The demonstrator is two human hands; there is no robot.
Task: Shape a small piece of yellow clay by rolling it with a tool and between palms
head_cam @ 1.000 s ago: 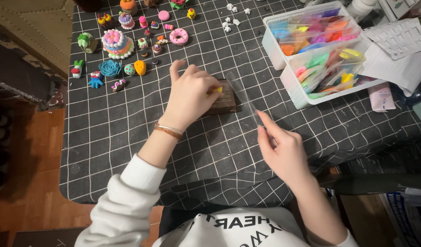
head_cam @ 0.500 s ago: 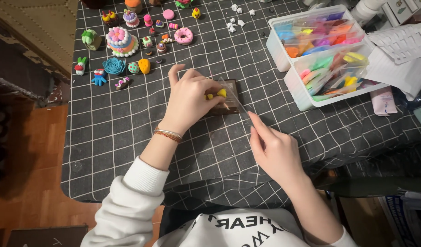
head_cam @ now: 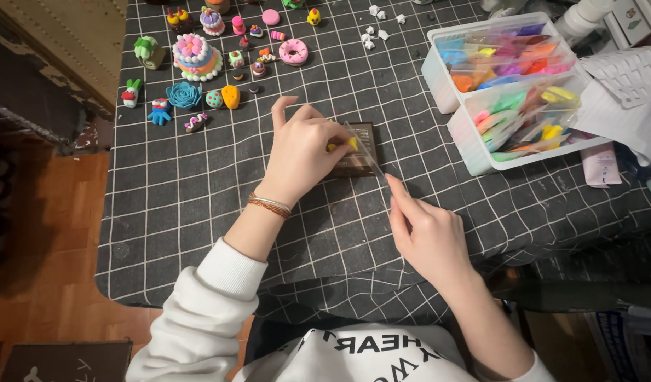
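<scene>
Right hand (head_cam: 428,237) now raised, pinching clear strip (head_cam: 368,152) (thin), left hand (head_cam: 304,152) curled, gripping yellow clay (head_cam: 351,143) over brown block (head_cam: 361,152).

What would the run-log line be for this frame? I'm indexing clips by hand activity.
left hand: pinches yellow clay piece over brown block | right hand: holds thin clear tool against it

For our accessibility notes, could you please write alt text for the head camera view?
A person's left hand presses a small yellow clay piece on a dark brown block, while the right hand holds a thin clear blade against it. Tiny clay figures and a clear box of coloured clay sit on a black grid tablecloth.
</scene>
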